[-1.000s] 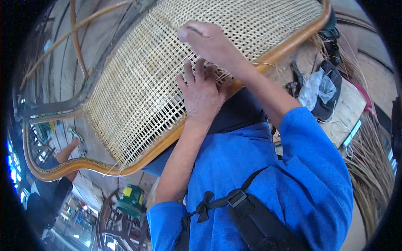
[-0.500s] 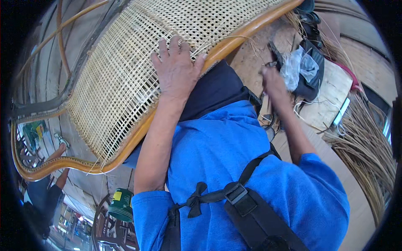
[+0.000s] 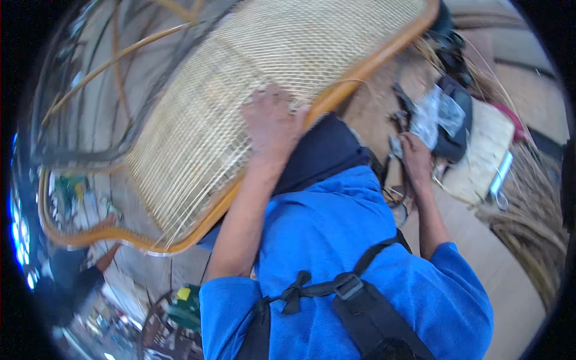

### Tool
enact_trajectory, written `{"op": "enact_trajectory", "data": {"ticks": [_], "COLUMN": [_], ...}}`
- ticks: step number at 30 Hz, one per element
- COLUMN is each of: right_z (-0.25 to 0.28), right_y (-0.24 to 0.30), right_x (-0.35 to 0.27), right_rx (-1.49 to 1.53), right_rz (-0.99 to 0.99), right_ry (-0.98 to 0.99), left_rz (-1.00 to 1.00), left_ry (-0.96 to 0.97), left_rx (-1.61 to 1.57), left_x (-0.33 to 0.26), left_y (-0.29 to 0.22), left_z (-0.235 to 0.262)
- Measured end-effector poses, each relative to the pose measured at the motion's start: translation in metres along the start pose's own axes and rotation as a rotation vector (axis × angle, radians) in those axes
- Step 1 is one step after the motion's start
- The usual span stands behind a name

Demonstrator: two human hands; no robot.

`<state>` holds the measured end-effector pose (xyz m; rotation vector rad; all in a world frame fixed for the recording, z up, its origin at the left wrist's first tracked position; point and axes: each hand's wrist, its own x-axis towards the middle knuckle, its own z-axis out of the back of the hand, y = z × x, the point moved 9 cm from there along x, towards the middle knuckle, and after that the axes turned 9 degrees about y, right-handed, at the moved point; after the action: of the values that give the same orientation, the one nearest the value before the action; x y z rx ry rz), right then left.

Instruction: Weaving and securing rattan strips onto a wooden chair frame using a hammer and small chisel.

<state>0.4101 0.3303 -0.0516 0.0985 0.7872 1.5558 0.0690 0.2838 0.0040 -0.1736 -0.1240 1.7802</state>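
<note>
My left hand (image 3: 273,123) lies with fingers spread on the woven cane panel (image 3: 228,78), close to its near wooden rail (image 3: 336,90). The panel is pale open weave inside a curved, varnished wooden frame and rests across my lap. A loose cane strand (image 3: 362,81) curls out past the rail. On the right, my right hand (image 3: 416,157) is over the bench, its fingers curled together beside a grey metal tool (image 3: 396,147). Whatever is between those fingers is too small and blurred to make out.
A clear plastic bag (image 3: 426,111) and a black pouch (image 3: 459,129) lie on the bench beside dark hand tools (image 3: 403,102). Bundled cane strips (image 3: 528,228) stretch along the far right. At lower left are a green bucket (image 3: 185,309) and another person (image 3: 72,270).
The view has shifted, so the chair frame appears farther right and lower. My right hand has drawn back from the dark tools toward me. My left hand stays on the cane.
</note>
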Motion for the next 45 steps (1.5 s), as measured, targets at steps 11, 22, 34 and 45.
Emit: {"op": "enact_trajectory", "data": {"ticks": [11,22,34,45], "right_z": [-0.041,0.009,-0.032,-0.09], "right_y": [0.159,0.242,-0.066,-0.074], "right_x": [0.064,0.051,-0.029,-0.027], "right_rx": [0.238,0.122,-0.364,0.165], "right_rz": [0.488,0.522,-0.261,-0.357], "right_ry": [0.187,0.217,0.251,0.418], "left_rz": [0.089,0.216,0.002,0.016], "left_ry": [-0.061,0.248,0.068,0.261], "left_rx": [-0.123,-0.34,-0.231,-0.358], "left_x": [-0.01,0.002,0.008,0.003], "left_y": [0.006,0.021,0.016,0.032], "left_z": [0.01,-0.01,-0.004,-0.013]}}
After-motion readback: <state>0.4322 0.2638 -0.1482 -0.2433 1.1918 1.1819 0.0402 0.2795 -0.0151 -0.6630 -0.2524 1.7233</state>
